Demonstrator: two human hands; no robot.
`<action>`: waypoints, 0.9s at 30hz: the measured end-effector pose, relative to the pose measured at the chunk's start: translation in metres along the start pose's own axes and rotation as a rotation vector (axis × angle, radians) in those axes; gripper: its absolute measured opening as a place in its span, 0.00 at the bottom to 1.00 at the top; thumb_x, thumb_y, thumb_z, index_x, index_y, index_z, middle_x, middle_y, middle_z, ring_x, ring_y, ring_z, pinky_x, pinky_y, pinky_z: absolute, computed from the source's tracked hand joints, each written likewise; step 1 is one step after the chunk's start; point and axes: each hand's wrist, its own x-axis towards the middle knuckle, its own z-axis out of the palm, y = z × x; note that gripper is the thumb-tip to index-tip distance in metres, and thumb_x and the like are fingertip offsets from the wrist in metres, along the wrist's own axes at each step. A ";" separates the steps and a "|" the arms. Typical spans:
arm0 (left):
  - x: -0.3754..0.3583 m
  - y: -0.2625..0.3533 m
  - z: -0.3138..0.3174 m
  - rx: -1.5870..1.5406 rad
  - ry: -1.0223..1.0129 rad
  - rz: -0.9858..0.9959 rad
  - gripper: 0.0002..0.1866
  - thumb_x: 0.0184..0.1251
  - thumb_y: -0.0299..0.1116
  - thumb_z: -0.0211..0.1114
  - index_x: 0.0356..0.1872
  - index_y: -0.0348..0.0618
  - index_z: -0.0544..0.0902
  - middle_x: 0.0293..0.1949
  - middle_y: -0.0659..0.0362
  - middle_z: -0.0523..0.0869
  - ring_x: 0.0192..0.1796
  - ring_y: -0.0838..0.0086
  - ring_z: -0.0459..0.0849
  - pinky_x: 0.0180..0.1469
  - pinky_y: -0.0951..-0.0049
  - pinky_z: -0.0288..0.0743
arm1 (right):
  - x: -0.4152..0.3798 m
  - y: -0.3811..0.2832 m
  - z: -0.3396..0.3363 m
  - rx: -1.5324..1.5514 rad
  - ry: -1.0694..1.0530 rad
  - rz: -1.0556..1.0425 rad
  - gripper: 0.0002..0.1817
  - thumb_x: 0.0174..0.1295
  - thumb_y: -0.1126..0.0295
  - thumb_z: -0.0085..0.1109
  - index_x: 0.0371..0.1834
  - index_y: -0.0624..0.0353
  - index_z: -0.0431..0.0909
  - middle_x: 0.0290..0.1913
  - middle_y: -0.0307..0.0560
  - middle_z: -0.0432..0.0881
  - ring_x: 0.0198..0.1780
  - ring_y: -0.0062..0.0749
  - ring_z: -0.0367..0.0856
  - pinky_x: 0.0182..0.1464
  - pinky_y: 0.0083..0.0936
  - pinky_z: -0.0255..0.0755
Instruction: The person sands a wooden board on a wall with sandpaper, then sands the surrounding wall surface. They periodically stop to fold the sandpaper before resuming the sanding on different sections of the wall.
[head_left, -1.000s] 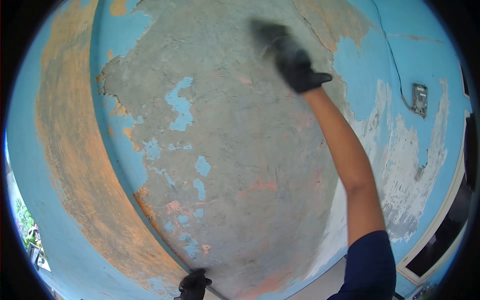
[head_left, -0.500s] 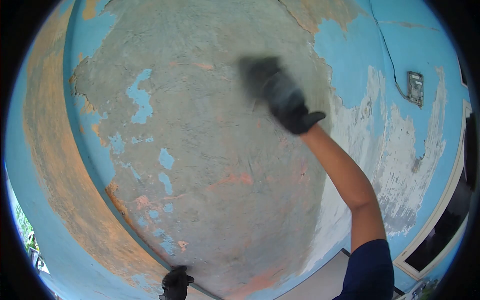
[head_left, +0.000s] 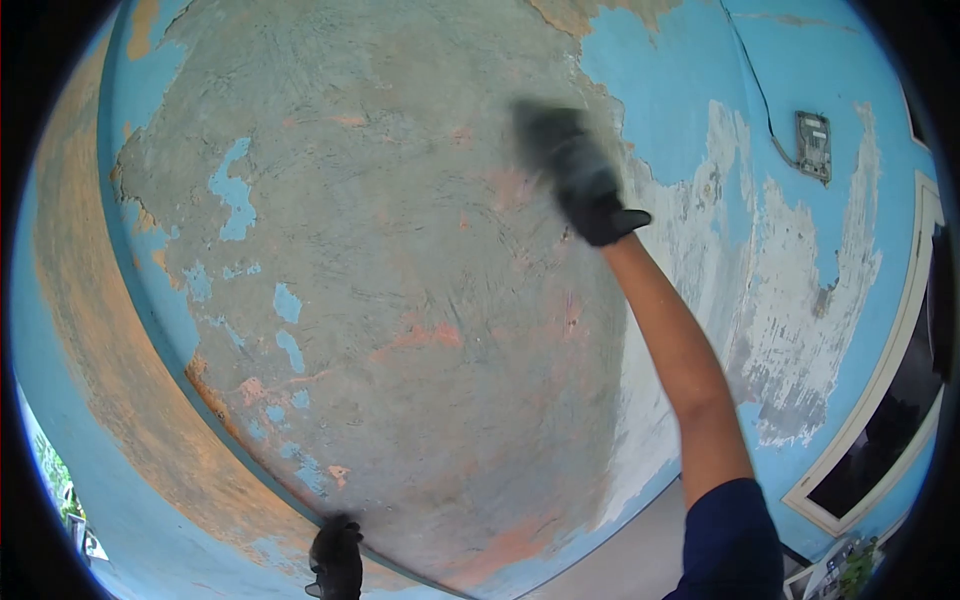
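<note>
My right hand (head_left: 590,190), in a dark glove, is raised against the upper middle of the wall (head_left: 400,260). Its fingers close round a dark, motion-blurred object (head_left: 545,130) that I cannot make out. Grey plaster with pinkish patches and flakes of blue paint surrounds it. Low in the view, my left hand (head_left: 338,560), also gloved, is beside the corner edge at the bottom of the plaster. Its fingers are dark and blurred, and whether they hold anything is hidden.
A meter-like box (head_left: 814,146) with a cable hangs on the blue wall at upper right. A framed window (head_left: 880,430) is at the right edge. A pale panel (head_left: 620,550) stands low right. Plants (head_left: 857,570) show at bottom right.
My right hand has shifted slightly to the right across the wall, still with the dark object. The view has moved, so the wall patches and the box appear further left and higher.
</note>
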 end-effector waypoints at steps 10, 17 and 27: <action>0.012 0.018 -0.023 0.097 0.115 0.100 0.11 0.79 0.30 0.61 0.50 0.32 0.86 0.36 0.52 0.91 0.36 0.68 0.92 0.43 0.66 0.87 | -0.008 -0.020 -0.017 0.339 0.328 -0.076 0.15 0.73 0.72 0.54 0.59 0.60 0.82 0.56 0.54 0.85 0.59 0.49 0.83 0.63 0.38 0.78; 0.013 0.006 -0.021 0.039 0.128 0.103 0.11 0.81 0.31 0.60 0.50 0.35 0.87 0.34 0.52 0.91 0.34 0.70 0.92 0.38 0.67 0.87 | 0.023 -0.058 -0.016 -0.028 0.226 -0.486 0.10 0.69 0.75 0.58 0.49 0.59 0.86 0.47 0.55 0.86 0.52 0.52 0.85 0.60 0.42 0.80; 0.016 -0.023 -0.020 0.065 0.146 0.272 0.08 0.79 0.29 0.63 0.50 0.39 0.88 0.28 0.55 0.90 0.28 0.72 0.89 0.34 0.68 0.85 | -0.005 -0.091 0.013 -0.140 0.214 -0.525 0.18 0.71 0.69 0.55 0.62 0.59 0.81 0.62 0.53 0.82 0.66 0.49 0.79 0.68 0.42 0.74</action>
